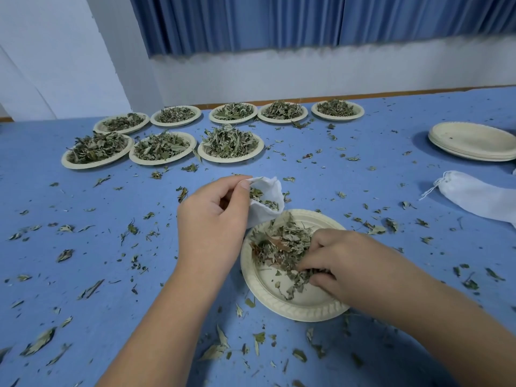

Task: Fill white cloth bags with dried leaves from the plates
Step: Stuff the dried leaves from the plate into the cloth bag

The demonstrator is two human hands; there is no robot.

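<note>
Left hand point(212, 219) pinches the white cloth bag point(266, 201) open by its rim, just beyond the paper plate point(279, 301) near the desk point(391, 152)'s near edge. Right hand point(343, 263) curls its fingers round dried leaves point(282, 247) on that plate.

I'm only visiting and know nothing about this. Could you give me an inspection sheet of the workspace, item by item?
Surface: blue cloth-covered table, scattered all over with loose leaf bits.
Job's things: small white cloth bag, leaves inside; round beige paper plate with dried leaves beside it; eight more heaped beige plates at the back.
Clutter: stack of empty beige plates and another white drawstring bag, far right.
Hands: left hand pinches the small bag's rim; fingers of the right hand curl into the plate's leaves.
Cables: nothing seen.
Surroundings: blue pleated curtain, white wall.
</note>
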